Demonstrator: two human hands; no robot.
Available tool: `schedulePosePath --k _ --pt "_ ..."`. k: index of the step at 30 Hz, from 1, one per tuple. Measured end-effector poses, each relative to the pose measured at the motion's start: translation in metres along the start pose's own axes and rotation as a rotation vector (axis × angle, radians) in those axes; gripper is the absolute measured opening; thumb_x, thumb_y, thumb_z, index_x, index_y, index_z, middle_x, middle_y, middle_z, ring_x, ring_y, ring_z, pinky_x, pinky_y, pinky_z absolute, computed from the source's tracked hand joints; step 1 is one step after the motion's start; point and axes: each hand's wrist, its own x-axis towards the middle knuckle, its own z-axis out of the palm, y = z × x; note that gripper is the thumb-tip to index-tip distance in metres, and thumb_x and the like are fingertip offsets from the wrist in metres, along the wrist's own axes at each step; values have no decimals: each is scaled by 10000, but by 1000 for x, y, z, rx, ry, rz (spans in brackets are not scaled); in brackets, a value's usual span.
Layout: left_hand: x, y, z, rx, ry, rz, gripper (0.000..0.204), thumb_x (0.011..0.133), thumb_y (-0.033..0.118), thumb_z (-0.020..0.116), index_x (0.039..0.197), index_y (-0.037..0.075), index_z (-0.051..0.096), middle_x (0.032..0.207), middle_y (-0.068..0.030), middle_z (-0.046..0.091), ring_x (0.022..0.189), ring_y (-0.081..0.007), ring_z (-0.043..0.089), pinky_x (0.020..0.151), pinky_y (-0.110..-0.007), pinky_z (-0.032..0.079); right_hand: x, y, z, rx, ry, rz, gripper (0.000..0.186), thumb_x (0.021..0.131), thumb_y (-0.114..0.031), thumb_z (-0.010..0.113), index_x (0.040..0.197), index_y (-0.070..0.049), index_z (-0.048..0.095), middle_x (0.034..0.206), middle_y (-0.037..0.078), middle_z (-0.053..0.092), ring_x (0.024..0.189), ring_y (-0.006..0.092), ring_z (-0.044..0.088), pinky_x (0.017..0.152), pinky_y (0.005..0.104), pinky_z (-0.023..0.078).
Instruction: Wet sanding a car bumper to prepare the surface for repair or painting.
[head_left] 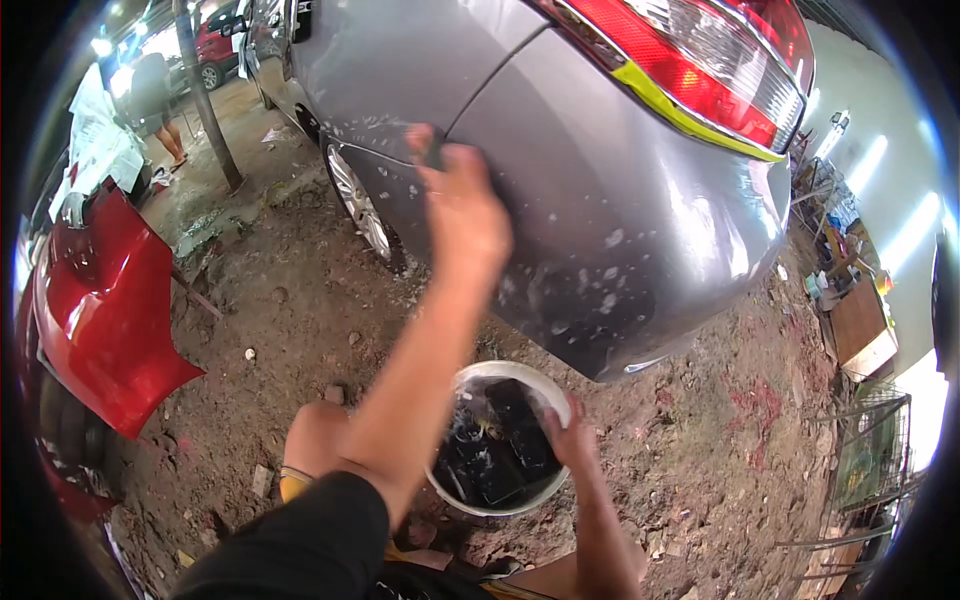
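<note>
My left hand [466,210] is raised against the wet rear side of a grey car [590,170], close to the seam between body panel and bumper. Its fingers are closed around something small and dark, blurred by motion and mostly hidden. Foam and water spots dot the paint around and below it. A white round bucket [515,370] stands on the ground between my knees, and my right hand [574,438] grips its right rim. Dark water, suds and several black block-like pieces [512,415] are inside the bucket.
Above the bumper sits a red and clear tail light [700,70] edged with yellow-green tape. A red car panel [115,300] stands at left, near a thin post [210,100]. Farther back is another person [155,100]. Metal racks [865,450] line the right side; the dirt ground is rough.
</note>
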Motion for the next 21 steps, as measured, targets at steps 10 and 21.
schedulePosePath --k 10,21 --pt "-56 89 40 7 93 331 731 1041 330 390 1526 -102 56 1617 -286 61 1495 -473 8 1185 -561 -22 -15 -20 11 -227 -7 -33 642 937 -362 605 1451 -44 388 1333 229 530 1197 402 514 1043 491 405" --pt "-28 90 43 5 136 232 689 1059 374 298 1528 -90 97 1628 -252 48 1507 -428 6 1192 -583 18 40 31 24 -153 -256 101 490 997 -369 477 1263 38 539 1195 301 613 1105 449 597 948 544 452"
